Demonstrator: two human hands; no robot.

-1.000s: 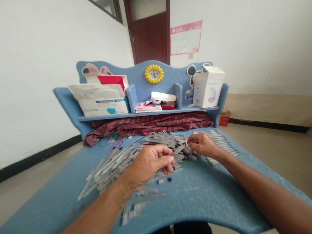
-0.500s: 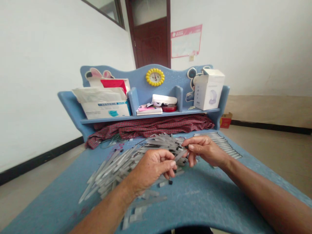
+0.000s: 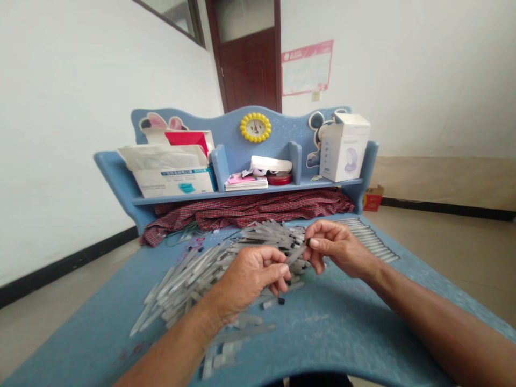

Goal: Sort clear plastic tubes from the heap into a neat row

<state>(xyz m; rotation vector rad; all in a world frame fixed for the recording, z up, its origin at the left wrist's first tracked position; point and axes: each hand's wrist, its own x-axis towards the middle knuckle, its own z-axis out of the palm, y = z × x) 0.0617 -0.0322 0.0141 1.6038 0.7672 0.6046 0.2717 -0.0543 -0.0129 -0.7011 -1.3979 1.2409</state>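
Note:
My left hand (image 3: pixel 258 271) is closed, with thumb and fingers pinching one end of a translucent grey plastic strip or tube (image 3: pixel 296 255). At the other end of this piece, my right hand (image 3: pixel 332 244) pinches a small black cap (image 3: pixel 308 242) between thumb and forefinger. The cap appears to meet the tip of the tube, but whether it is seated there I cannot tell. Beneath and behind both hands spreads a loose pile of similar translucent pieces (image 3: pixel 197 271), some with black ends. Another black-ended piece (image 3: pixel 271 303) lies just below my left fingers.
Slim silvery tubes (image 3: pixel 373 239) lie in a neat row at the right of the blue table (image 3: pixel 346 333). Checked cloth (image 3: pixel 253 207) is bunched under the shelf (image 3: pixel 242 194). On the shelf stand a mask box (image 3: pixel 173 180) and a white carton (image 3: pixel 344 150).
My right hand has shifted slightly, and the black cap shows more clearly between its fingertips. My left hand keeps its pinch on the tube, almost still.

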